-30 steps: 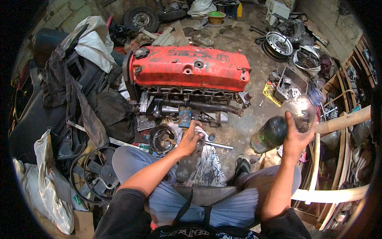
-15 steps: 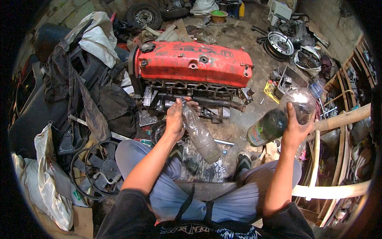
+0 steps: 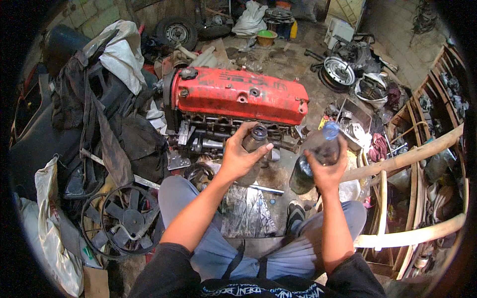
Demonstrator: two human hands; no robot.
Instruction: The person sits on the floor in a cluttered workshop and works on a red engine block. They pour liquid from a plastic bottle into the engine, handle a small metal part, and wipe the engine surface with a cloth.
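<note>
My left hand [image 3: 239,155] is wrapped round a small clear plastic bottle [image 3: 254,143], held roughly upright with its uncapped mouth facing up. In my right hand [image 3: 329,174] is a larger clear plastic bottle [image 3: 301,176] with a blue cap [image 3: 330,130]. That bottle leans, its cap end up and to the right, and its lower part looks dark. The two bottles are apart. Just beyond them lies an engine cylinder head with a red valve cover [image 3: 213,97]; the small bottle partly hides its near side.
Wooden rails [image 3: 407,241] of a rack stand close on my right. At the left are a fan assembly [image 3: 126,213] and a heap of dark cloth and panels. A wheel rim [image 3: 339,69] and a tyre [image 3: 176,33] lie farther back. A metal bar [image 3: 268,188] rests on the floor between my feet.
My left hand has turned the small bottle from slanting to upright, mouth up. My right hand has brought the large bottle leftward, nearer to it. The view has shifted slightly.
</note>
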